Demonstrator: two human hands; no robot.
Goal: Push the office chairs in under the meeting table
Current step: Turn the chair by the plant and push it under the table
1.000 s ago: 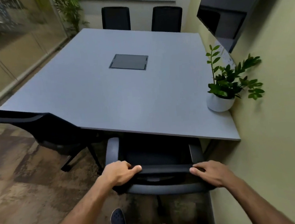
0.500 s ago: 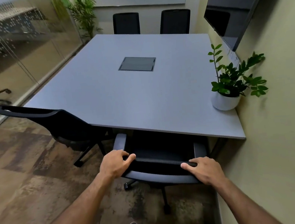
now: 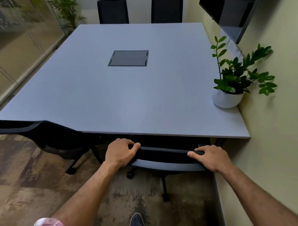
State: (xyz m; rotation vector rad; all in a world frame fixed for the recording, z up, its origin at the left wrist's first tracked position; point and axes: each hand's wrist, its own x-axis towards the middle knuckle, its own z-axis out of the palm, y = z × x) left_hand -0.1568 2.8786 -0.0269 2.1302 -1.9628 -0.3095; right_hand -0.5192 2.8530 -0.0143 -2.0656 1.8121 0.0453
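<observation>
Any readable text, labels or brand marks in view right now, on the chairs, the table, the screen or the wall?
None can be read.
Wall plates under the wall screen: faint marks, too small and blurred to read.
Chair held by the left hand and right hand: no label shows.
Table and its centre hatch: no writing.
White plant pot: plain.

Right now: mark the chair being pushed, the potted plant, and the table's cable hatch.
chair being pushed (image 3: 166,152), head view, on the dark top rail of its backrest between the hands.
potted plant (image 3: 227,99), head view, on the white pot.
cable hatch (image 3: 128,58), head view, on the middle of its dark lid.
</observation>
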